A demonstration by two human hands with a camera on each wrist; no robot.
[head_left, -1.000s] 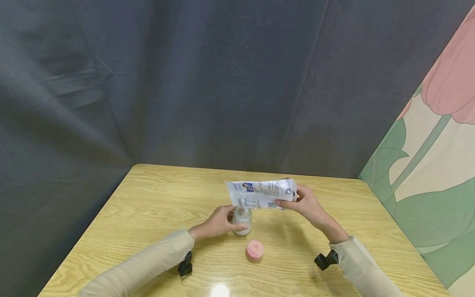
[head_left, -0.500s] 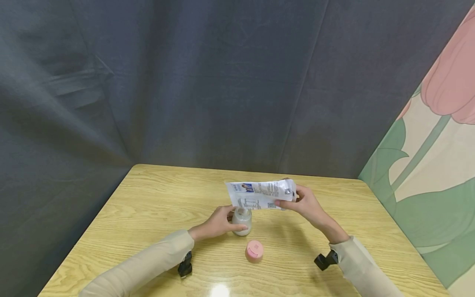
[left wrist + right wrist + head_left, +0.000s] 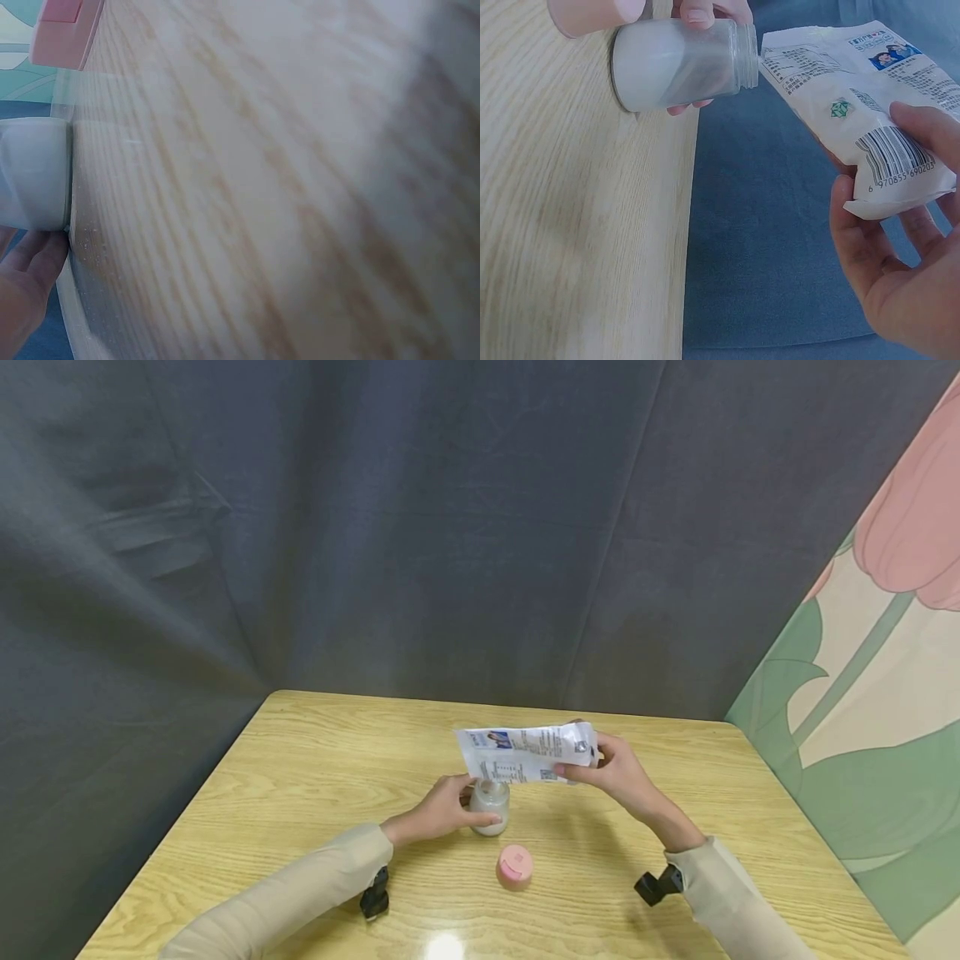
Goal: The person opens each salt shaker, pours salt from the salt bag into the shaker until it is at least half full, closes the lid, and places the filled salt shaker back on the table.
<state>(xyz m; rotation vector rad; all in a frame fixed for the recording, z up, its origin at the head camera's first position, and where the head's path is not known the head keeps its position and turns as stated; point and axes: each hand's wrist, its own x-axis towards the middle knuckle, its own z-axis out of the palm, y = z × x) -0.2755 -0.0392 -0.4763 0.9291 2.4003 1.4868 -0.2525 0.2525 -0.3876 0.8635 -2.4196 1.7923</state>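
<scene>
A clear glass jar [image 3: 491,810] with white contents stands upright on the table, its mouth uncovered. My left hand [image 3: 442,810] grips the jar from the left, thumb across its front; in the left wrist view its fingers [image 3: 45,259] lie against the jar's side. Above, my right hand [image 3: 622,777] pinches the far end of a white printed packet [image 3: 528,753] with a barcode. The packet slopes down to the left, one corner right at the jar's mouth, as the right wrist view shows. Packet contents are hidden. A pink lid [image 3: 514,867] lies in front of the jar.
The wood-grain table [image 3: 300,860] carries all of this. A dark curtain [image 3: 450,527] hangs behind its back edge, and a flower-patterned wall [image 3: 862,735] rises at the right. Black wrist cameras [image 3: 373,893] sit under both sleeves.
</scene>
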